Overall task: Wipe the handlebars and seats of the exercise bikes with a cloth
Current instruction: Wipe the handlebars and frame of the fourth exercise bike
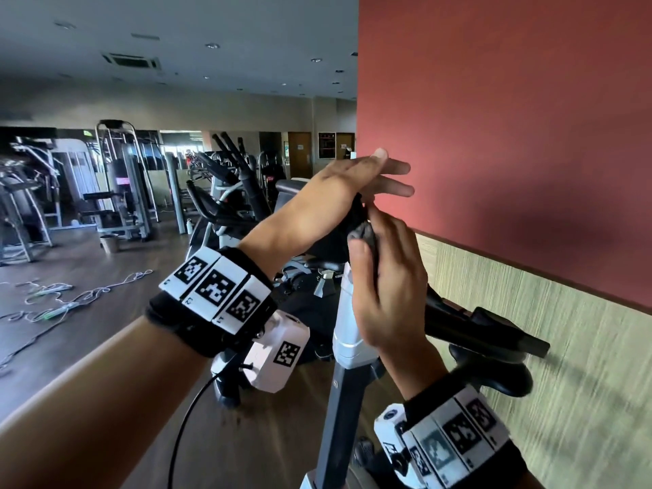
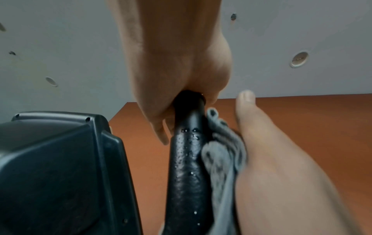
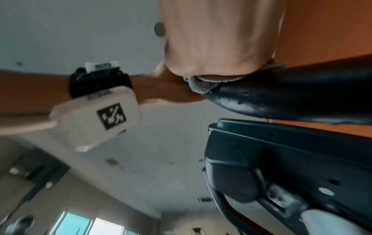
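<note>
An upright black handlebar (image 2: 187, 159) of the exercise bike rises in front of me, with water droplets on it. My left hand (image 1: 352, 181) lies flat on its top end (image 2: 189, 98), fingers straight and pointing at the red wall. My right hand (image 1: 384, 277) grips a bunched grey cloth (image 1: 363, 234) against the bar's side just below the left palm. In the left wrist view the cloth (image 2: 221, 151) is pressed between the right hand and the bar. The right wrist view shows the cloth (image 3: 201, 84) under my right hand, on the handlebar (image 3: 281, 98).
The bike's dark console (image 2: 60, 167) sits just left of the bar, above a silver post (image 1: 347, 330). Another black handlebar (image 1: 476, 330) juts toward the red wall (image 1: 511, 118) close on the right. Gym machines (image 1: 116, 185), a bin (image 1: 109, 243) and floor cables (image 1: 53, 298) lie left.
</note>
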The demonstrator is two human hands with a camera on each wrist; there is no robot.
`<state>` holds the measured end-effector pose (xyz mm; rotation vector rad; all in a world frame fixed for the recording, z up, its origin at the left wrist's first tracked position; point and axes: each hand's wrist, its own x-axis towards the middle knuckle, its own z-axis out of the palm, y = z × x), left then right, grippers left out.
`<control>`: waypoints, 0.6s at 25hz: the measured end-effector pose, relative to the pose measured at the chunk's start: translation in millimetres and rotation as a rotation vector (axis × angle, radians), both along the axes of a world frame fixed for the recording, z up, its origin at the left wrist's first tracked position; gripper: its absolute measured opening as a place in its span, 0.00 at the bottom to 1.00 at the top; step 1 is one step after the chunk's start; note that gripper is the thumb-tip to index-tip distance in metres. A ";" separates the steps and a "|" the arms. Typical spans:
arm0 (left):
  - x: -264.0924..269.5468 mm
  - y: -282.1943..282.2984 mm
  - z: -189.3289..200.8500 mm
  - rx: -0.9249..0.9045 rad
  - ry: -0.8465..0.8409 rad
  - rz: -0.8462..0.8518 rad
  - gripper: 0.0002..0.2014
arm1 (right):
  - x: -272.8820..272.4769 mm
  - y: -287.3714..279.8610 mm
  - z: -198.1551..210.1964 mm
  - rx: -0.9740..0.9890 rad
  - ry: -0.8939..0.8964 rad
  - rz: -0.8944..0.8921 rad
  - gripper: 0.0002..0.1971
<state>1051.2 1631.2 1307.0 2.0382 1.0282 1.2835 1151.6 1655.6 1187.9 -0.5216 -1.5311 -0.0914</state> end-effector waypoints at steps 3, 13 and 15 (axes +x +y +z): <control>-0.3 -2.0 2.6 -0.037 -0.022 -0.013 0.25 | -11.4 5.6 20.3 0.006 0.086 0.007 0.26; -2.1 0.8 0.6 -0.014 -0.012 -0.007 0.25 | -12.3 -0.2 20.1 0.021 0.016 -0.044 0.22; -4.0 0.8 -0.5 -0.007 0.012 -0.004 0.25 | -13.4 1.0 21.2 0.036 0.006 -0.024 0.22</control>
